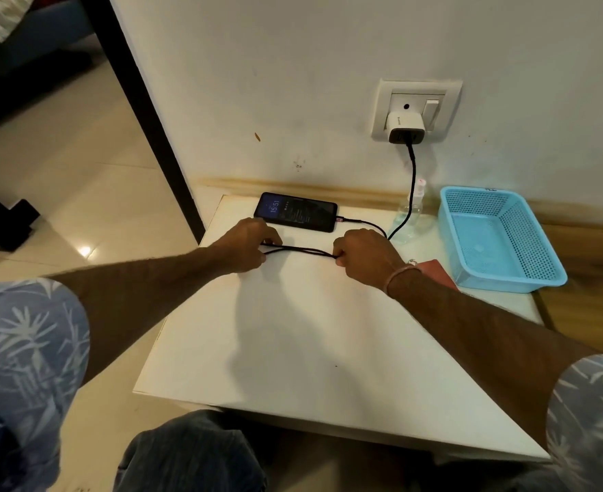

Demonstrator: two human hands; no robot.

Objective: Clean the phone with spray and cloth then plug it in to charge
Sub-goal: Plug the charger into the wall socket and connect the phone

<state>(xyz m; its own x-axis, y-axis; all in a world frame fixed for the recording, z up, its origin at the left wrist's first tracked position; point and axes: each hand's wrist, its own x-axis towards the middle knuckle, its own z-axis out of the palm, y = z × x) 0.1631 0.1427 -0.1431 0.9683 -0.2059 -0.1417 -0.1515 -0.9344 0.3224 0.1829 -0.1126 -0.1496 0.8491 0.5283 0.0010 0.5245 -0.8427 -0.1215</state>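
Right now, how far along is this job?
Looks done: the phone lies screen-lit with the cable plugged into it, and the charger sits in the wall socket. In hand: the left hand and right hand grip a folded length of slack cable. Left: seemingly just laying that slack down. The spray bottle and cloth lie aside; the cleaning itself cannot be confirmed.

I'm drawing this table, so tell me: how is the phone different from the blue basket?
The phone is black and flat; the basket is light blue with tall, holey walls. The phone looks smaller than the basket. The phone has a cable plugged in and a lit screen; the basket has neither. Both sit on the white table by the wall.
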